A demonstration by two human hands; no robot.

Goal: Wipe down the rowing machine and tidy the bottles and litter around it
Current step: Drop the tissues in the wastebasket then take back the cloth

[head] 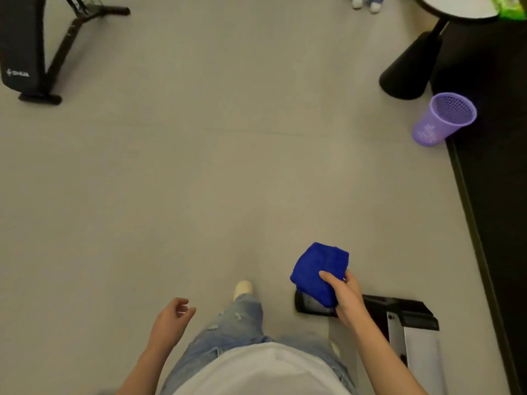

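Observation:
My right hand (346,297) grips a folded blue cloth (318,270) low on the right, above the floor. Just below it lies the end of the rowing machine (405,312), a black foot with a silver rail running toward the bottom edge. My left hand (171,317) hangs at lower centre with fingers loosely curled and nothing in it. A purple mesh bin (442,119) stands at the right, at the edge of a black mat (496,166). No bottles or litter show on the floor.
A black weight bench (25,49) stands at the top left. A round white table on a black cone base (410,67) is at the top right, with a green pack (510,7) on it. Another person's shoes (366,2) are at the top edge. Grey floor spans the middle.

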